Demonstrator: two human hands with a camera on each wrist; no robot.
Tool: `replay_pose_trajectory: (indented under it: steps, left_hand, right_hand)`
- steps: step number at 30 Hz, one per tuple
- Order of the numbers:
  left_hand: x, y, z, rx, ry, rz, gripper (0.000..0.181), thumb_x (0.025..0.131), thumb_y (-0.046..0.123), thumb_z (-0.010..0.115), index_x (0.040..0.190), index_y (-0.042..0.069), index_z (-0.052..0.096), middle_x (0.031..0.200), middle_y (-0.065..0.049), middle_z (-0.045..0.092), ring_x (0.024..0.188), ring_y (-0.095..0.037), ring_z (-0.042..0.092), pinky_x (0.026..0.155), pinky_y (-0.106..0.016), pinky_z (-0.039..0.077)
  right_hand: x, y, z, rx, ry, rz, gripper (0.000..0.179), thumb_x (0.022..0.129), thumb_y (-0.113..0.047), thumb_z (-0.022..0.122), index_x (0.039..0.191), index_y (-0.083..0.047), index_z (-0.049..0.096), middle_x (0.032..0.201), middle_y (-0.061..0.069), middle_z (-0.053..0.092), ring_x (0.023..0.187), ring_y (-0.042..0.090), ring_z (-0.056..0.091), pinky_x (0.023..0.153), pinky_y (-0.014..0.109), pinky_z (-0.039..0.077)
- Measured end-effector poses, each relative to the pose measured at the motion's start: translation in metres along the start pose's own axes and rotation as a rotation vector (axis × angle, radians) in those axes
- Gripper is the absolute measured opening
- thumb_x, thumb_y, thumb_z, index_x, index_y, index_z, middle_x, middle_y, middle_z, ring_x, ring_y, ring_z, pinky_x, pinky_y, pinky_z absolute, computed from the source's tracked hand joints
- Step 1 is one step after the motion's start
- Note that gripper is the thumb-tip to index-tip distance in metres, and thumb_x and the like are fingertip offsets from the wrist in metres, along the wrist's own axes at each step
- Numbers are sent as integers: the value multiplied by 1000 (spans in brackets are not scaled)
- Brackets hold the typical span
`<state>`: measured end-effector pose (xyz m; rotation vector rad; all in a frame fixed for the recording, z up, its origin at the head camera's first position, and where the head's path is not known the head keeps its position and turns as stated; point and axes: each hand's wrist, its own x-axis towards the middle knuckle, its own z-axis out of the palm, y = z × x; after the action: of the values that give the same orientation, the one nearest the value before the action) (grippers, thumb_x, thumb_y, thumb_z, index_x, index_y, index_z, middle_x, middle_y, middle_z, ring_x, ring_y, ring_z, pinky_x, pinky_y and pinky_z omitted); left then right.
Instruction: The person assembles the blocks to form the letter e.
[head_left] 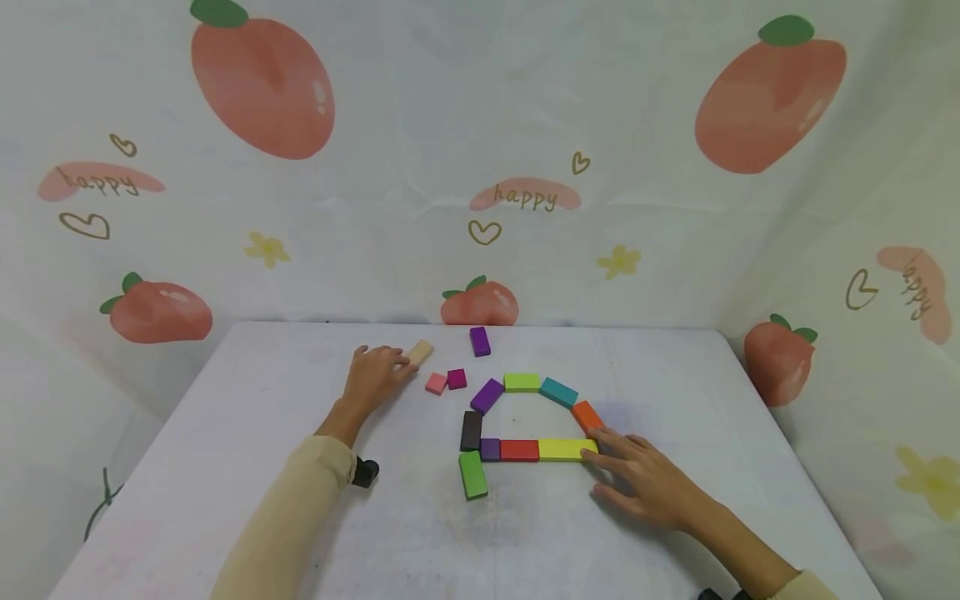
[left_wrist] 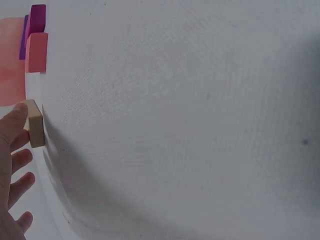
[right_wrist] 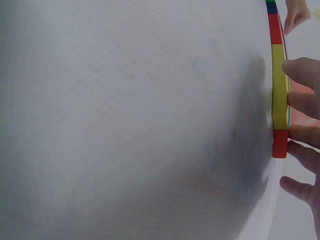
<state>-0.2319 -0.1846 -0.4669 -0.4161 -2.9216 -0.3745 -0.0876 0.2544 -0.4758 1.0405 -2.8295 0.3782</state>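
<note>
My left hand (head_left: 375, 375) is at a plain wooden block (head_left: 421, 352) at the back left, pinching its near end between thumb and index finger. In the left wrist view, that block (left_wrist: 36, 125) shows beside the thumb, the other fingers spread apart. My right hand (head_left: 648, 479) lies with loosely extended fingers at the right end of a yellow block (head_left: 562, 450) and an orange block (head_left: 587, 417). These two belong to a closed outline with a red block (head_left: 519, 451), small purple block (head_left: 490, 450), black block (head_left: 471, 431), purple block (head_left: 487, 396), lime block (head_left: 522, 382) and teal block (head_left: 558, 392).
A green block (head_left: 473, 475) extends below the outline's left corner. Beyond the outline lie a pink cube (head_left: 437, 383), a magenta cube (head_left: 457, 379) and another purple block (head_left: 480, 342). A patterned cloth (head_left: 405, 167) hangs behind the white table (head_left: 360, 550).
</note>
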Motion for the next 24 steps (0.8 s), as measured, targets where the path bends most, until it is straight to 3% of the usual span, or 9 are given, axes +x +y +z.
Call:
replay_pose_trajectory:
  steps: [6, 11, 17, 21, 24]
  left_hand:
    - [-1, -2, 7, -82, 80, -55, 28, 83, 25, 82, 99, 2, 79, 105, -15, 74, 104, -34, 68, 104, -63, 36]
    - [-2, -3, 10, -134, 89, -106, 24, 86, 20, 79, 100, 0, 78, 101, -15, 75, 103, -35, 68, 105, -60, 36]
    - [-5, -3, 7, -297, 113, -166, 24, 85, 10, 75, 106, -2, 76, 108, -19, 73, 106, -39, 64, 95, -55, 43]
    - [-5, -5, 4, -370, 140, -147, 25, 85, 7, 76, 109, -2, 75, 114, -19, 71, 112, -39, 63, 97, -53, 46]
    - [-6, -4, -1, -407, 162, -84, 25, 85, 4, 76, 108, -4, 74, 115, -21, 70, 116, -39, 62, 101, -54, 46]
  right_hand:
    - [-1, 1, 0, -3, 12, -7, 47, 86, -38, 76, 129, -19, 69, 144, 9, 53, 130, 27, 51, 96, 55, 48]
    - [-1, 0, 0, -3, 18, -14, 47, 87, -37, 76, 130, -19, 69, 144, 10, 54, 129, 26, 52, 96, 56, 48]
    - [0, -1, -1, 6, 0, -4, 47, 87, -38, 75, 130, -20, 68, 144, 10, 53, 129, 27, 51, 96, 56, 48]
    - [0, 0, 0, -7, -2, -3, 47, 87, -39, 75, 130, -20, 68, 144, 9, 53, 129, 27, 51, 96, 56, 48]
    - [0, 1, 0, -13, 11, -15, 48, 87, -39, 75, 130, -20, 68, 144, 9, 53, 130, 27, 52, 96, 55, 49]
